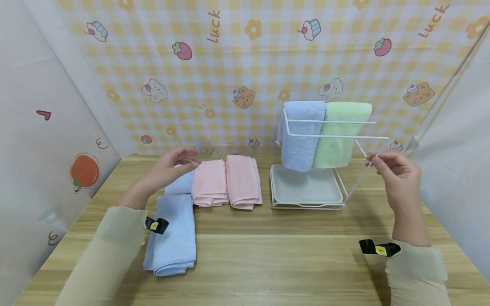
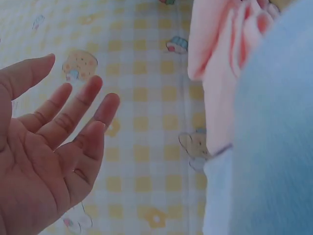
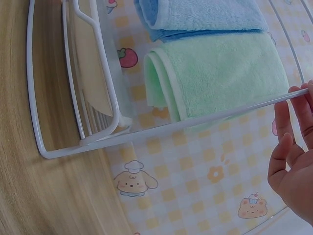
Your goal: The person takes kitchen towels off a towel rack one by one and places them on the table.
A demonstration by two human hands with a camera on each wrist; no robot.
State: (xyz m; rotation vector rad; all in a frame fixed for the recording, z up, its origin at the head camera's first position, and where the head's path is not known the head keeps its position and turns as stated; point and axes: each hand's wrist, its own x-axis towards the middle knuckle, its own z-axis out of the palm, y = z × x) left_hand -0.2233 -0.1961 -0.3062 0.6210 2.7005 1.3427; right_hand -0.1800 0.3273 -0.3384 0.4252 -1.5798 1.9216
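My left hand (image 1: pixel 170 168) hovers above a folded light blue towel (image 1: pixel 180 183) at the back left, partly hiding it. Its fingers are loosely bent, with nothing in the palm, as the left wrist view shows. On the right, my right hand (image 1: pixel 401 176) pinches the slanting side bar of a white wire towel rack (image 1: pixel 337 137) between thumb and fingers. Over the rack's upper bars hang a blue towel (image 1: pixel 302 148) and a green towel (image 3: pixel 220 73), side by side. A pale tray (image 1: pixel 306 185) sits in the rack's base.
Two folded pink towels, one at the left (image 1: pixel 209 180) and one at the right (image 1: pixel 243 180), lie between my left hand and the rack. Nearer me is another folded blue towel (image 1: pixel 174 238). A yellow checked cloth (image 1: pixel 218 76) backs the wooden table (image 1: pixel 268 263).
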